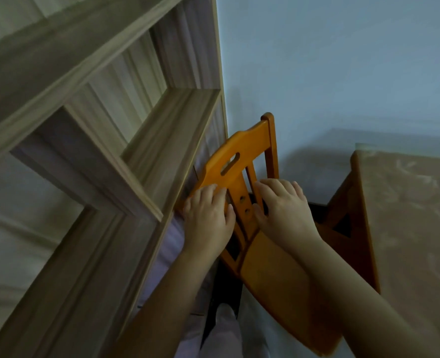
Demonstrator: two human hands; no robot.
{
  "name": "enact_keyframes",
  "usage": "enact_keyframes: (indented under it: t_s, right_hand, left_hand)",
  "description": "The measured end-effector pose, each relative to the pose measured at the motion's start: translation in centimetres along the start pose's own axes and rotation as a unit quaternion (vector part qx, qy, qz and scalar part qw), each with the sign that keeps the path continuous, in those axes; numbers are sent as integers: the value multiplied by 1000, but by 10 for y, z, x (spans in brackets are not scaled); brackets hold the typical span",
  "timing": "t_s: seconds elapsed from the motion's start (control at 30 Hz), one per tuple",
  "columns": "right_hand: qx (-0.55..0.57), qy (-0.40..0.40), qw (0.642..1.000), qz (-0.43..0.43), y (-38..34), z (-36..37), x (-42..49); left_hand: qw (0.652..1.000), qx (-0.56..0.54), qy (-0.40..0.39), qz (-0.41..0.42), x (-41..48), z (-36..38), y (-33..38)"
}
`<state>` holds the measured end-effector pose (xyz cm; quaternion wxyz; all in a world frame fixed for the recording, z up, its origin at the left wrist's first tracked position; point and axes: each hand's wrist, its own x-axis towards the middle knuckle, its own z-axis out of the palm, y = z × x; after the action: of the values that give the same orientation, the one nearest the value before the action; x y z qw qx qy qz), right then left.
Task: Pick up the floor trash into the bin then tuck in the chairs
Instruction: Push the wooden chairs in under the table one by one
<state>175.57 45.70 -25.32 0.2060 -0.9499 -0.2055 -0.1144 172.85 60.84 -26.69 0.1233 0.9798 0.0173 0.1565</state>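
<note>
Orange chair (229, 161) gripped at backrest by left hand (208, 218), right hand (284, 210).

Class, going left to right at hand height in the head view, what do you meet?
Wooden shelf unit → left hand → orange chair back's centre slat → right hand → brown table.
</note>
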Motion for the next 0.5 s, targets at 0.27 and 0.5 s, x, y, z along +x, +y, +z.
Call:
enact_keyframes:
  t_s: [0.27, 0.5]
  right_hand:
    - [0, -29, 999, -17, 23, 45, 90]
    - [17, -81, 994, -66, 44, 78, 136]
  left_hand:
    - [999, 4, -43, -29, 66, 35, -30]
    - [992, -4, -94, -86, 102, 61, -29]
